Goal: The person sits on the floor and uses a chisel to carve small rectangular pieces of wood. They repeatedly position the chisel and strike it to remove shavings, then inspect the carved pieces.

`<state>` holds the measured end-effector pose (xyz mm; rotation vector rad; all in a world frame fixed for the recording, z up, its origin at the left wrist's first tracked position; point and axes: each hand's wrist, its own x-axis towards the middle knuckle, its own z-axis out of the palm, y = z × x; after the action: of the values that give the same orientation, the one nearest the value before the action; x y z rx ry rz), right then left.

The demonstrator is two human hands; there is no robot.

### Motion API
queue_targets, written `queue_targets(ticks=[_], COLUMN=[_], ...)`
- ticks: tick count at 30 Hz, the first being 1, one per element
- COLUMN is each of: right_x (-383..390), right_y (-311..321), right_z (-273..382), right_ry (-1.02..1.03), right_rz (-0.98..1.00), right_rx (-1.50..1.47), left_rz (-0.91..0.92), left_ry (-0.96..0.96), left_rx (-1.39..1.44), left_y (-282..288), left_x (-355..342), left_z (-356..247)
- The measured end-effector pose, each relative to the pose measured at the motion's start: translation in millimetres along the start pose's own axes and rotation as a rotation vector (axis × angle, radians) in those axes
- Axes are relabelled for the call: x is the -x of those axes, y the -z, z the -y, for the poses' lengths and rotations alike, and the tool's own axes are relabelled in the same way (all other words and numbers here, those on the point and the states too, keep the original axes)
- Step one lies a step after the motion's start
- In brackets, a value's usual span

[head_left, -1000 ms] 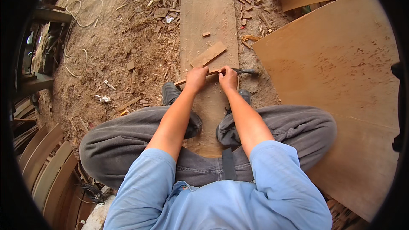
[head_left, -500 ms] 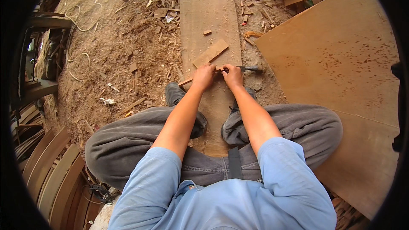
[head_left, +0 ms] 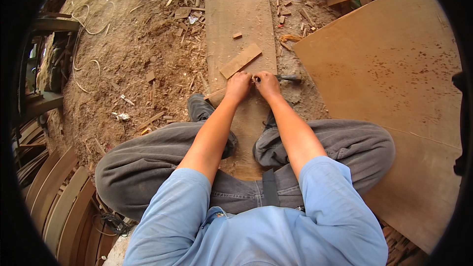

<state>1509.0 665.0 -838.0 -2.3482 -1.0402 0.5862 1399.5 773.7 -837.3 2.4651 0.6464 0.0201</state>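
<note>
Both my hands are close together over a long wooden plank that runs away between my feet. My left hand is closed on a thin wooden strip, whose end sticks out to the left. Beside it, my right hand is closed in a pinch at the strip's other end; what its fingers hold is hidden. A tool with a dark handle juts out to the right past my right hand; I cannot tell whether it is held or lying there. Just beyond my hands, a flat wooden piece lies slantwise on the plank.
A small wood block sits farther up the plank. On the right lies a large wooden sheet. Offcuts and shavings litter the ground. Curved wooden slats are stacked at lower left, and a pale cord lies at far left.
My hands have drawn closer together and turned slightly, with the fingers meeting. The view has shifted a little; the flat wooden piece and the block stay where they were.
</note>
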Motion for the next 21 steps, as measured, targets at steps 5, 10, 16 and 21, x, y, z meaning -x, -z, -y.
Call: queue_targets(ticks=[5, 10, 16, 21], right_x=[0.9, -0.9, -2.7, 3.5], right_y=[3.2, 6.2, 5.4, 11.8], right_z=[1.7, 0.6, -1.0, 1.5], right_ry=[-0.004, 0.035, 0.033, 0.001], right_rz=[0.019, 0.036, 0.063, 0.08], right_rx=[0.049, 0.081, 0.079, 0.08], left_rz=[-0.011, -0.052, -0.052, -0.063], left_ry=[-0.011, -0.076, -0.051, -0.07], left_rx=[-0.004, 0.032, 0.052, 0.049], left_y=[2.5, 2.9, -3.5, -7.8], left_x=[4.7, 7.9, 1.9, 11.8], left_z=[-3.9, -7.4, 0.0, -2.1])
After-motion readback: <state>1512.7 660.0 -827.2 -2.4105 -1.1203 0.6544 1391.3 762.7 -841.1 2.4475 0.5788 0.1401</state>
